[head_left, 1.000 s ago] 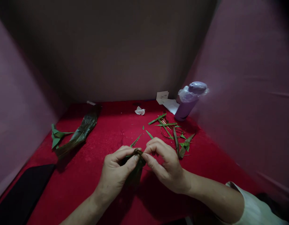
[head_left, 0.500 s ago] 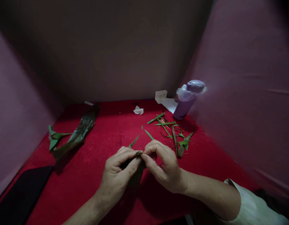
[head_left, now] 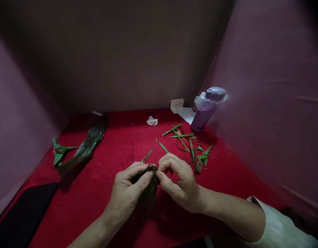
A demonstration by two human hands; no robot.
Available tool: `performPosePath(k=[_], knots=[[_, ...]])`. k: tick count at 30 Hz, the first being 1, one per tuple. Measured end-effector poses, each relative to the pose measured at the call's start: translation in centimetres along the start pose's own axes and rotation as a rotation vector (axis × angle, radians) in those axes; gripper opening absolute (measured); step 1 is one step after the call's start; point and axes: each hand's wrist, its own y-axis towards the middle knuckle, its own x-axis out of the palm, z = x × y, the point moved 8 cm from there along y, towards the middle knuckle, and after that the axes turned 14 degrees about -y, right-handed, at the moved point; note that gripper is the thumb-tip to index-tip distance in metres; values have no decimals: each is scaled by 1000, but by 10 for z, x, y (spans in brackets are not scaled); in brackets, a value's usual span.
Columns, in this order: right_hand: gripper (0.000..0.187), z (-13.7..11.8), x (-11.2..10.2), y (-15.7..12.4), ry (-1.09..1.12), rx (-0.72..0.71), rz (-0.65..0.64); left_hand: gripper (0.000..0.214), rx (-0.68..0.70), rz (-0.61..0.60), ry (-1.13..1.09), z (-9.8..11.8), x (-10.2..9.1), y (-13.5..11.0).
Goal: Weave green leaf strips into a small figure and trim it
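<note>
Brown-green and folded at the top: held the leaf piece in both hands over the middle of the red surface, near the body, probably for a close look at small work. Pinched it firmly with the left hand, thumb in front and fingers behind, apparently to stop the folds from springing open. Closed thumb and fingertip of the right hand on the gathered edge, just beside the left thumb, perhaps for fine control; could not tell of anything thin caught there as well. Let the lower part spread beneath, seemingly to have only the top under the fingers.

Just past the fingertips, saw narrow green strips, near but out of the way. Farther right, noted scattered leaf cuttings and a brown strip, perhaps grouped as offcuts. Beyond these, saw white papers and a purple container topped with clear plastic, presumably set aside from the work.

On the left, noted a long dark leaf beside a folded green shape, likely placed apart from the cuttings to avoid mixing. Nearer, saw a flat black item, too dark to name.
</note>
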Motion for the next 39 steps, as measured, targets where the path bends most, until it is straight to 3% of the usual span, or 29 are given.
performPosePath(k=[13, 20, 26, 35, 39], knots=[[8, -3, 7, 0, 2, -88, -92, 12, -13, -21, -1, -3, -1, 1], [9, 3, 5, 0, 7, -8, -56, 11, 37, -48, 67, 2, 2, 0], [9, 4, 4, -4, -3, -4, 16, 12, 174, -20, 171, 13, 5, -3], [17, 5, 2, -10, -45, -31, 84, 10, 328, -96, 308, 23, 14, -6], [17, 4, 1, -10, -76, -29, 79, 21, 356, 16, 321, 21, 6, -12]])
